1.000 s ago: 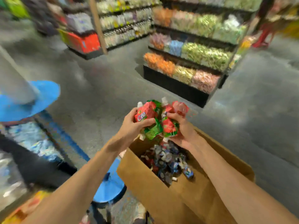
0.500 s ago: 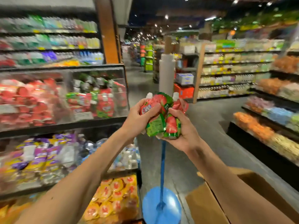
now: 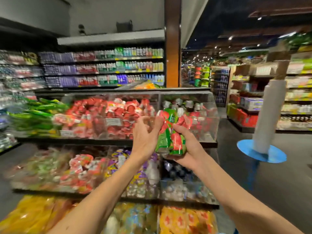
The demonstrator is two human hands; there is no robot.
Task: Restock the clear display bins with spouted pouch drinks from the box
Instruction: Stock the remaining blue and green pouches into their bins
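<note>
A bunch of red-and-green spouted pouch drinks (image 3: 170,135) is held between both hands in front of the top tier of clear display bins. My right hand (image 3: 187,149) cups and grips the bunch from below and the right. My left hand (image 3: 145,137) grips its left side, thumb and fingers curled around the pouches. Just behind the bunch stands the top right bin (image 3: 204,122), holding like pouches with white caps. The box is out of view.
The bin to its left (image 3: 109,119) is heaped with red pouches. Lower tiers hold purple, silver and yellow packs. A white pole on a blue round base (image 3: 263,132) stands on the aisle floor at right. Drink shelves fill the background.
My view has swung left to face the display bins squarely. Both hands have carried the pouch bunch up close to the top right bin. The box has dropped out of view.
</note>
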